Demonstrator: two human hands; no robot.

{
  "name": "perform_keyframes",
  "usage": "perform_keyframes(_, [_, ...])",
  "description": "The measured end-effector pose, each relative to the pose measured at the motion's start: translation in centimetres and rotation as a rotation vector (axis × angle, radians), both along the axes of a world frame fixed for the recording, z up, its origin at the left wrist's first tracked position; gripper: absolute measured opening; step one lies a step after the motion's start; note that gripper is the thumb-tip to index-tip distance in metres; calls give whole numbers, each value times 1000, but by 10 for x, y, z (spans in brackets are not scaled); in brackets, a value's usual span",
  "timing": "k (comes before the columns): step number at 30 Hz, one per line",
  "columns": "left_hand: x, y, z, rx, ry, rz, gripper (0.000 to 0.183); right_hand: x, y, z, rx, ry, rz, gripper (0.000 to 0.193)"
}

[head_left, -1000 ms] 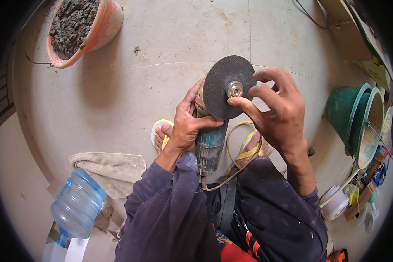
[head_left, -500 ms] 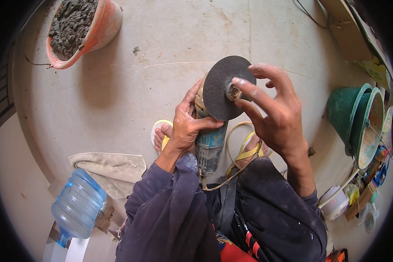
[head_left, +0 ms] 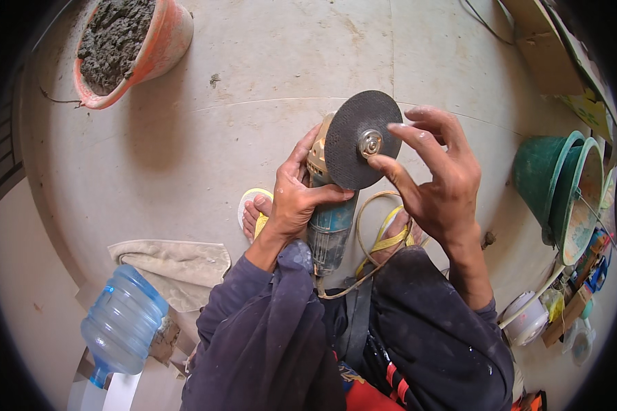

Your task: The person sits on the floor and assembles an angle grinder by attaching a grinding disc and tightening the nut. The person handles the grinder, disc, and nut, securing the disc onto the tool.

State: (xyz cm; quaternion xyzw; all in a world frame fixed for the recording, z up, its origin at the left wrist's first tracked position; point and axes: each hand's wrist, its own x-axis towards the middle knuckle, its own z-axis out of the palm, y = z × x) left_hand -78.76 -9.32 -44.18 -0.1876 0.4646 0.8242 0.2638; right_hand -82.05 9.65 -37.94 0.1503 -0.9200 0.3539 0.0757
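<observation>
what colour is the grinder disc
The disc is blackish grey, best seen in the head view.

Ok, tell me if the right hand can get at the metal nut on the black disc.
Probably yes: the right hand is open right beside the metal nut, with nothing visible blocking it, and the left hand holds the grinder from the left.

disc [head_left: 347,137] – on grinder [head_left: 330,236]; mortar [head_left: 114,41] – in bucket [head_left: 172,42], far left; tubs [head_left: 540,179] right

Grinder head [head_left: 318,152] partly hidden behind black disc [head_left: 347,133], orange bucket [head_left: 174,42] partly beyond top edge
</observation>
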Motion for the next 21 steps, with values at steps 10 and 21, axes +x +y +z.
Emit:
perform_keyframes(10, [-3, 3, 7, -63, 81, -32, 94, 4, 3, -1, -14, -57, 5, 34])
perform_keyframes(21, [2, 7, 12, -527, 342, -43, 82, 15, -3, -13, -325, -295, -227, 29])
